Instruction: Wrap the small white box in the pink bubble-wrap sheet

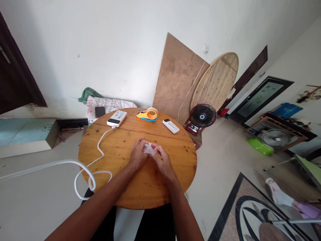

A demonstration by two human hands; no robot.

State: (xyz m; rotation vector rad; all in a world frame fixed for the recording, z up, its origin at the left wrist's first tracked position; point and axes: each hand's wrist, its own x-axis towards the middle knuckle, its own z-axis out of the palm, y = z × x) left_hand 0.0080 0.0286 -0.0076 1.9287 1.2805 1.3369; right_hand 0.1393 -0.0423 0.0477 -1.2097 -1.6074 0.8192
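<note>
Under both your hands spreads the round wooden table (185,157), its top running out past them on every side. Beyond your right hand, off the table's far edge, a brown board (173,70) leans on the wall, with a round slatted panel (218,77) to the right of it. Well ahead of your left hand, behind the table, lies a printed sack (112,103). Farther out, ahead and to the right of your right hand, stands a dark fan (202,116).

Your left hand (137,154) is nearly closed, fingers curled in. Your right hand (164,162) is partly closed, thumb and fingers drawn together. Ahead and left of your left hand sits a white power bank (116,118), plugged to a white cable that loops down beside your left forearm. Straight ahead of both hands is an orange tape dispenser (143,115); ahead of your right hand, a slimmer white device (171,126). Smallest, the crumpled plastic piece (148,149) is between your hands, pinched by the fingers of both.
</note>
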